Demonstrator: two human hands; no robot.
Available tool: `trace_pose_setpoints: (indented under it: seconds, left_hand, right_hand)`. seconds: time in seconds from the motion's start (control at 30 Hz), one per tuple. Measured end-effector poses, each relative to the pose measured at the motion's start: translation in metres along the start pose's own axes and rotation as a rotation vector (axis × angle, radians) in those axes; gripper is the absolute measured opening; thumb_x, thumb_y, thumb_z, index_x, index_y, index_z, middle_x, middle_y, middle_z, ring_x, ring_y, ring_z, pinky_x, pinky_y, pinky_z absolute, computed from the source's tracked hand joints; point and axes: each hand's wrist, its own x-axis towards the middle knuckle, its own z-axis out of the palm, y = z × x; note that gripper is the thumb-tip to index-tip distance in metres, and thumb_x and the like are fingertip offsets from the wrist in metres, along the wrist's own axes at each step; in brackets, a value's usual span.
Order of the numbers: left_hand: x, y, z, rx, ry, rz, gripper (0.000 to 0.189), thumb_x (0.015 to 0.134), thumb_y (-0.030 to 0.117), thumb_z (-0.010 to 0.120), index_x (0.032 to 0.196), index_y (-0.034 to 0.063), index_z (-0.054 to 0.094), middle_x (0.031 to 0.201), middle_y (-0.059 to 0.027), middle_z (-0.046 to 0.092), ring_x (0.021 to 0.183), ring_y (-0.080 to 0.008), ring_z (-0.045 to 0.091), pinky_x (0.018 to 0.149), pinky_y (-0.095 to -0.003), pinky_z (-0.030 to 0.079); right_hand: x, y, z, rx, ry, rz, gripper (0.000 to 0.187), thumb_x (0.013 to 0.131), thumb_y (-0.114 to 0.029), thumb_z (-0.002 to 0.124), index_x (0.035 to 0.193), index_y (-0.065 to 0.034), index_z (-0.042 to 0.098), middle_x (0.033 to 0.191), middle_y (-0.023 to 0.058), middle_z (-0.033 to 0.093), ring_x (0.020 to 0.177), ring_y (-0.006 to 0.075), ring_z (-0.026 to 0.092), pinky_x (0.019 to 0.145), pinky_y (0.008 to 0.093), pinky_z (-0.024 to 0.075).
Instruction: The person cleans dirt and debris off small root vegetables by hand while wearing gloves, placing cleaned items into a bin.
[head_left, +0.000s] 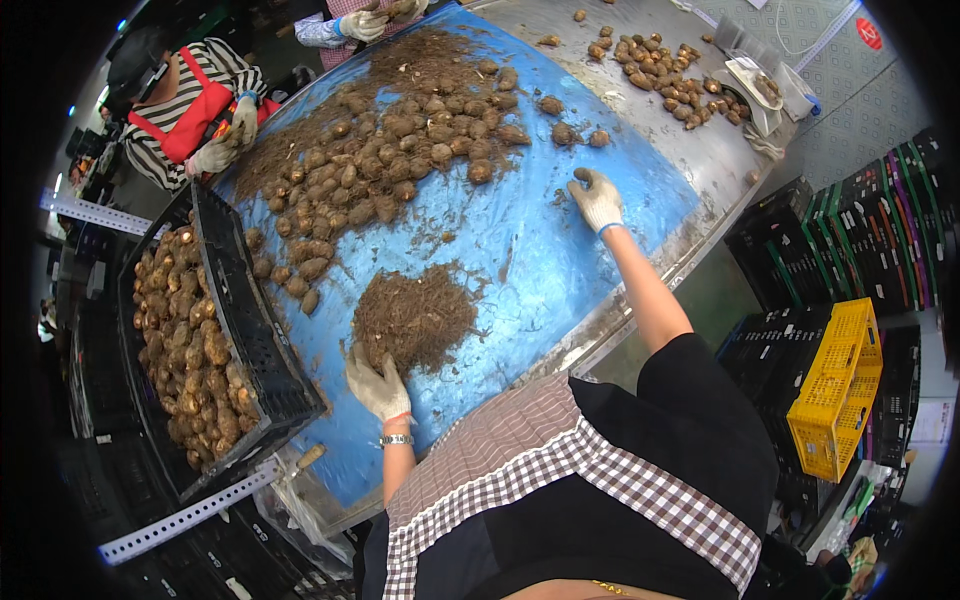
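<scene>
In a soiled white work glove, my left hand (377, 386) rests against the near edge of a heap of brown root fibres and soil (412, 315). Its fingers are spread and grasp no object. My right hand (598, 199), gloved too, hovers over or touches the blue plastic sheet (540, 300) on the right, fingers curled and apart, with nothing seen in it. Beyond both hands spreads a large pile of hairy brown taro-like tubers (397, 157). A few loose tubers (564, 134) lie just past my right hand.
Left of the sheet stands a black plastic crate (247, 300) full of tubers (187, 337). Cleaner tubers (652, 64) and a scale (754, 94) sit on the metal table (600, 97). Two co-workers with gloved hands (225, 142) are across the table. A yellow crate (836, 390) stands right.
</scene>
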Motion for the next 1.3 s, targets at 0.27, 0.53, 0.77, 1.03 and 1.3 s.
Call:
trace_pose_setpoints:
  seconds: [0.27,0.53,0.77,1.03,1.3]
  left_hand:
    - [-0.005,0.003,-0.001,0.064,-0.030,0.020,0.064,0.084,0.018,0.072,0.136,-0.0060,0.046,0.137,-0.0192,0.050,0.128,-0.0334,0.043,0.107,-0.0429,0.036]
    - [-0.015,0.005,-0.003,-0.148,-0.006,-0.079,0.069,0.081,0.018,0.073,0.138,-0.0037,0.042,0.138,-0.0205,0.048,0.131,-0.0341,0.040,0.109,-0.0442,0.033]
    - [-0.011,0.010,-0.011,0.054,-0.013,0.014,0.063,0.077,0.019,0.075,0.132,0.0008,0.052,0.135,-0.0235,0.048,0.125,-0.0415,0.044,0.107,-0.0510,0.034]
    - [-0.009,0.011,-0.014,0.070,-0.004,0.004,0.065,0.076,0.027,0.077,0.131,0.0018,0.053,0.130,-0.0231,0.050,0.122,-0.0407,0.045,0.106,-0.0512,0.034]
    - [-0.011,0.009,-0.011,0.030,-0.012,-0.032,0.064,0.079,0.031,0.075,0.132,0.0039,0.053,0.132,-0.0214,0.049,0.124,-0.0406,0.044,0.107,-0.0526,0.032]
  right_hand:
    - [0.084,0.042,0.000,-0.450,0.068,-0.193,0.070,0.079,-0.046,0.066,0.133,-0.0034,0.053,0.137,0.0224,0.051,0.127,0.0372,0.048,0.106,0.0434,0.0403]
    - [0.052,0.006,0.022,-0.447,0.104,-0.251,0.053,0.085,-0.029,0.060,0.131,-0.0026,0.055,0.120,0.0205,0.059,0.111,0.0357,0.055,0.094,0.0464,0.0431]
    - [0.055,0.016,0.023,-0.465,0.099,-0.253,0.052,0.087,-0.028,0.058,0.133,-0.0045,0.055,0.124,0.0225,0.060,0.110,0.0373,0.057,0.095,0.0461,0.0432]
    - [0.058,0.021,0.027,-0.559,0.036,-0.231,0.053,0.090,-0.032,0.055,0.137,-0.0058,0.052,0.129,0.0253,0.057,0.116,0.0385,0.055,0.099,0.0471,0.0419]
    - [0.040,-0.002,0.039,-0.462,0.008,-0.188,0.052,0.090,-0.036,0.054,0.127,-0.0003,0.060,0.123,0.0258,0.059,0.110,0.0416,0.056,0.096,0.0478,0.0438]
